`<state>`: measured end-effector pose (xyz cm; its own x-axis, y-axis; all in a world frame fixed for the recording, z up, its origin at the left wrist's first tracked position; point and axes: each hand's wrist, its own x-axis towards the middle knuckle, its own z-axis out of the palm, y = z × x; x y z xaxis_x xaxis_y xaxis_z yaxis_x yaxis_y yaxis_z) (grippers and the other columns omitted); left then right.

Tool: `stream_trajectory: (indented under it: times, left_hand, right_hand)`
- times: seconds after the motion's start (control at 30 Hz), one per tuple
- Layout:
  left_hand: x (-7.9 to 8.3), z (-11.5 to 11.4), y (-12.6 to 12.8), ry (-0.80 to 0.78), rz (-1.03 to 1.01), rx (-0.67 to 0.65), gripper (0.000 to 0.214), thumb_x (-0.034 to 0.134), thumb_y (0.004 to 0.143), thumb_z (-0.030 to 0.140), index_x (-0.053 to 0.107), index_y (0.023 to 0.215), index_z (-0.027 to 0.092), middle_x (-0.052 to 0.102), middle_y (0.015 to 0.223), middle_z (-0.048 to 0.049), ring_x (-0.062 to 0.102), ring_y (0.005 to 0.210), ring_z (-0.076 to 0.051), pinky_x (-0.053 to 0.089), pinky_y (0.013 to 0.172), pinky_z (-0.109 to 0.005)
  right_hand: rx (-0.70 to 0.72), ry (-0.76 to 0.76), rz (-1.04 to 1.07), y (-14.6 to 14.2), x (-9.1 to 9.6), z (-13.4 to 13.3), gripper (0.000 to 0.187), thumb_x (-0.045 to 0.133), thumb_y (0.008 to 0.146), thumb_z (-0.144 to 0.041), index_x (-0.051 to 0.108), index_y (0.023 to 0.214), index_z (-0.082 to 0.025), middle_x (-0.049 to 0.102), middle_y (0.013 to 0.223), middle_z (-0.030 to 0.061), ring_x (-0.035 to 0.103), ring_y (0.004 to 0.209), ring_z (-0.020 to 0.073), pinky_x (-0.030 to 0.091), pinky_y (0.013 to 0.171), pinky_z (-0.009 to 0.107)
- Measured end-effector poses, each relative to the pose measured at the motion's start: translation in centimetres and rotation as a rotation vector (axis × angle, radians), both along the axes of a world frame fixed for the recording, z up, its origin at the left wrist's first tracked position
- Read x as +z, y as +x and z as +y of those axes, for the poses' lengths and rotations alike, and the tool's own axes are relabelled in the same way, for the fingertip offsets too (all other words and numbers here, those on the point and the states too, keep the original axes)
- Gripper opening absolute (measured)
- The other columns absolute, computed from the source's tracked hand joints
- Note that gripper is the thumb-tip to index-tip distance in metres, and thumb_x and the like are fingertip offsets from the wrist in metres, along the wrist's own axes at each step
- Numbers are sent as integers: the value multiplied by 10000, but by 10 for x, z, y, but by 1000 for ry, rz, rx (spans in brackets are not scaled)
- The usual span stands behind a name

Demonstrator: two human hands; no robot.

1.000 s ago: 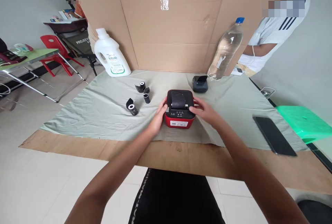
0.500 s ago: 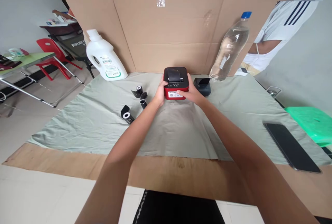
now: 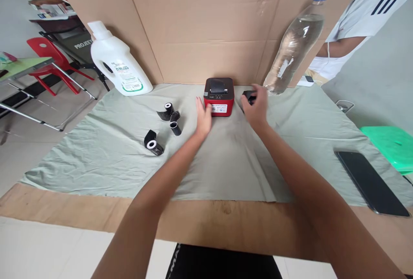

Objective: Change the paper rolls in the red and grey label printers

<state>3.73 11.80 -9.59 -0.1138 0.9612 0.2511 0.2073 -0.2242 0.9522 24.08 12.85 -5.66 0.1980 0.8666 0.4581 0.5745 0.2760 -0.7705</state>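
A red and black label printer [image 3: 218,109] stands on the grey-green cloth, black paper showing at its top slot. My left hand [image 3: 204,117] is beside its front left corner, fingers stretched out, with the thumb against the front face. Just right of it, my right hand [image 3: 258,109] is spread in front of a smaller dark printer [image 3: 249,96], thumb and fingers apart around it. The hand hides most of that device, and I cannot tell whether it touches. Several black paper rolls [image 3: 155,147] lie left of my left hand, some partly unrolled.
A white detergent bottle [image 3: 121,66] and a clear water bottle [image 3: 295,48] lean against the cardboard panel [image 3: 206,20]. A black phone [image 3: 371,182] lies at the right. A green stool [image 3: 390,147] stands beyond the table's right side. Behind the panel is a person in a white sleeve [image 3: 358,16].
Both hands have let go of the red printer's sides. My right hand has moved right to the dark printer, and my left fingers have straightened. The view has tilted down.
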Motion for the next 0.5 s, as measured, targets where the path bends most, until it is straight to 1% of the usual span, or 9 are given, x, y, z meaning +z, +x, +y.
stream_trajectory:
  times: [0.03, 0.07, 0.1, 0.17, 0.2, 0.27, 0.33, 0.4, 0.5]
  left_hand:
    - [-4, -20, 2, 56, 127, 40, 847, 531, 977, 474, 131, 1682, 228, 20, 1806, -54, -46, 1680, -252, 77, 1381, -464]
    - [-7, -40, 4, 101, 272, 3, 887, 571, 961, 449, 122, 1687, 211, -20, 1804, -76, -68, 1678, -267, 48, 1380, -484]
    - [-9, -59, 7, 126, 418, -61, 871, 572, 963, 434, 146, 1689, 210, 0, 1803, -90, -65, 1677, -284, 30, 1374, -521]
    - [-8, -92, 14, 135, 675, -255, 762, 518, 999, 429, 233, 1678, 234, 121, 1793, -98, 5, 1678, -307, 11, 1358, -585]
    - [-6, -104, 16, 124, 777, -363, 699, 487, 1018, 441, 294, 1663, 255, 195, 1780, -90, 61, 1676, -309, 11, 1354, -598]
    - [-3, -122, 20, 86, 911, -530, 622, 443, 1040, 483, 384, 1628, 290, 277, 1758, -63, 146, 1667, -298, 22, 1359, -583]
    - [-1, -134, 20, 58, 962, -598, 612, 428, 1043, 520, 414, 1615, 300, 271, 1758, -42, 164, 1665, -282, 31, 1367, -553]
    - [0, -142, 18, 59, 944, -595, 628, 436, 1038, 526, 412, 1617, 285, 268, 1758, -42, 179, 1662, -272, 52, 1371, -531]
    - [0, -146, 12, 52, 751, -455, 625, 413, 1045, 534, 461, 1585, 225, 425, 1687, -101, 361, 1596, -280, 176, 1354, -509]
  right_hand:
    - [-126, 34, -70, 8, -3, -5, 730, 653, 874, -422, 450, 1521, -150, 503, 1522, 235, 471, 1399, 357, 377, 1186, 545]
    - [-227, 18, -139, 15, -6, -8, 788, 702, 844, -428, 438, 1525, -134, 477, 1530, 263, 420, 1428, 395, 337, 1199, 574]
    - [-288, -49, -195, 20, -10, -9, 895, 763, 799, -439, 399, 1551, -119, 442, 1552, 290, 389, 1441, 435, 303, 1200, 615]
    - [-326, -204, -253, 25, -17, -6, 1047, 851, 715, -451, 360, 1555, -64, 447, 1526, 330, 395, 1426, 500, 271, 1179, 689]
    - [-322, -257, -254, 25, -18, -4, 1045, 869, 695, -446, 380, 1530, -50, 477, 1492, 333, 421, 1404, 511, 271, 1169, 706]
    - [-314, -286, -229, 22, -18, -3, 925, 864, 698, -427, 460, 1435, -40, 529, 1420, 330, 469, 1361, 501, 292, 1165, 690]
    - [-325, -256, -206, 17, -15, -13, 818, 838, 709, -398, 500, 1359, -34, 537, 1386, 338, 484, 1342, 479, 314, 1172, 640]
    - [-326, -213, -210, 14, -11, -36, 788, 821, 704, -382, 497, 1340, -47, 545, 1369, 318, 487, 1339, 447, 329, 1181, 588]
    - [-247, -159, -226, 8, -13, -93, 835, 844, 649, -420, 474, 1344, -143, 573, 1335, 202, 515, 1318, 391, 363, 1172, 560]
